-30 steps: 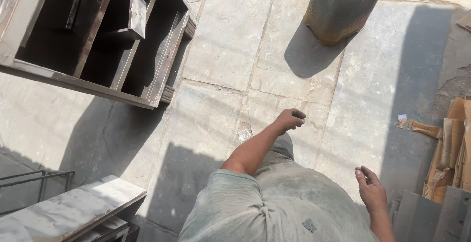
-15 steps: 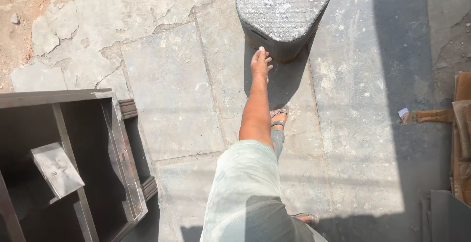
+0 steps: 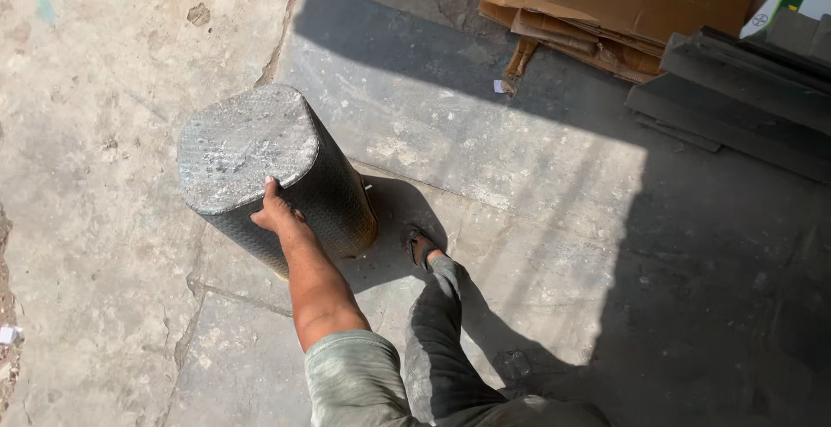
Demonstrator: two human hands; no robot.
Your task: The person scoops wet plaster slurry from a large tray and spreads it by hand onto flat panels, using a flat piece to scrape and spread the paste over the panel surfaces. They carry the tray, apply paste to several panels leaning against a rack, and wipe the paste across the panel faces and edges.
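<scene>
A tall dark block with a rounded, dusty grey top and diamond-patterned sides stands on the stone pavement. My left hand is closed on the near edge of its top, thumb lying on the top face and fingers on the side. My bare forearm runs back from it to a pale green sleeve. My sandalled foot is planted just right of the block's base, in its shadow. My right hand is out of view.
Flattened brown cardboard is piled at the top right. Dark grey slabs lie beside it, with a white and green box behind. The paving is cracked and uneven, with joints between the slabs.
My left hand, stretched toward the block half a second ago, now grips its top edge. I have stepped closer, and the dark shelf frame has left the view.
</scene>
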